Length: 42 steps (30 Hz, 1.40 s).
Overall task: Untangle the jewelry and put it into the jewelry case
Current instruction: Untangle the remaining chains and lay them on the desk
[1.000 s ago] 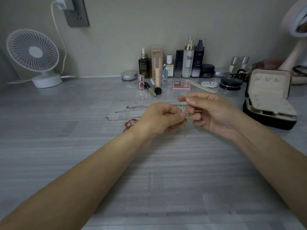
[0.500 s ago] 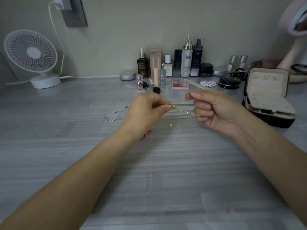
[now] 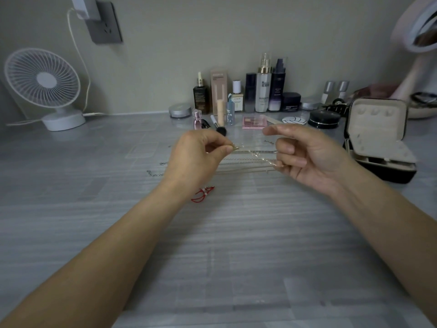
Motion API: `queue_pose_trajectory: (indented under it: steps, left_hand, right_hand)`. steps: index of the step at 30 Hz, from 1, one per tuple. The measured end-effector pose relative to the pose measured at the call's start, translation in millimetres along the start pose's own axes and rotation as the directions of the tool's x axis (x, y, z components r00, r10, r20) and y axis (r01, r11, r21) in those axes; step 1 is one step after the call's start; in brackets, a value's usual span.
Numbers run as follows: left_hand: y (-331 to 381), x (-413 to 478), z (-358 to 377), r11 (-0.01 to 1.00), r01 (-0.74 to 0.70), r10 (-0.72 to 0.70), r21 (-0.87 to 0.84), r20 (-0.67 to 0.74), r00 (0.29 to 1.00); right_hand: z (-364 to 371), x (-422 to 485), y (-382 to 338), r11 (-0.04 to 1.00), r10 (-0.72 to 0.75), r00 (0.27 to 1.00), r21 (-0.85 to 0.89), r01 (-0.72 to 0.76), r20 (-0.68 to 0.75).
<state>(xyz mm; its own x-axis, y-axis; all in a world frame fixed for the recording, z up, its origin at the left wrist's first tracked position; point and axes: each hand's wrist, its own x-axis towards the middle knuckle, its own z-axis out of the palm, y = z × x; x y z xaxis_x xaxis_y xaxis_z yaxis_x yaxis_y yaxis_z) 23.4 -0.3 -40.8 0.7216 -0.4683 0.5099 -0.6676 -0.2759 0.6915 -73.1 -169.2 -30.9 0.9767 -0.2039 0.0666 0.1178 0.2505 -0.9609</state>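
A thin gold chain [image 3: 254, 154] is stretched in the air between both hands above the grey table. My left hand [image 3: 197, 157] pinches its left end between thumb and forefinger. My right hand [image 3: 305, 157] holds the right end against its curled fingers, forefinger pointing left. Under the hands, silver chains [image 3: 155, 173] lie spread on the table, partly hidden. A red cord bracelet [image 3: 203, 194] lies beside my left wrist. The jewelry case [image 3: 378, 138], black outside and beige inside, stands open at the right, just past my right hand.
Cosmetic bottles [image 3: 263, 91], a makeup brush [image 3: 218, 127], a pink palette [image 3: 254, 122] and a black compact [image 3: 324, 119] line the back wall. A white desk fan [image 3: 45, 88] stands back left. A ring mirror [image 3: 416, 43] stands back right.
My hands have moved apart and lifted slightly, pulling the gold chain out straight between them. The red bracelet, hidden half a second ago by my left wrist, shows again.
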Motion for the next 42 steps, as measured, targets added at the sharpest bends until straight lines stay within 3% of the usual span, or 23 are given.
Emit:
queue_pose_trajectory:
  steps: [10,18,24,31,37,42]
  left_hand:
    - [-6,2,-2,0.998,-0.005,0.006,0.066,-0.013,1.000]
    - [1,-4,-2,0.974,-0.078,0.081,0.211,-0.004,0.997]
    - [2,-5,-3,0.983,-0.157,0.165,0.098,-0.084,0.983]
    - [4,-7,1,0.984,-0.139,0.139,0.110,0.005,0.990]
    - [9,-6,2,0.989,0.003,0.007,-0.147,0.068,0.998]
    - [10,-6,3,0.900,0.164,-0.107,-0.405,0.162,0.981]
  right_hand:
    - [0,1,-1,0.995,-0.021,0.997,0.101,0.029,-0.077]
    - [1,4,1,0.994,-0.077,0.992,0.066,0.084,-0.102]
    - [3,2,6,0.987,0.020,0.997,-0.155,-0.031,-0.070]
    - [5,2,13,0.897,0.058,0.982,-0.422,-0.130,-0.179]
    - [6,2,16,0.843,0.021,0.985,-0.526,-0.110,-0.173]
    - [8,1,15,0.834,0.002,0.988,-0.545,-0.086,-0.153]
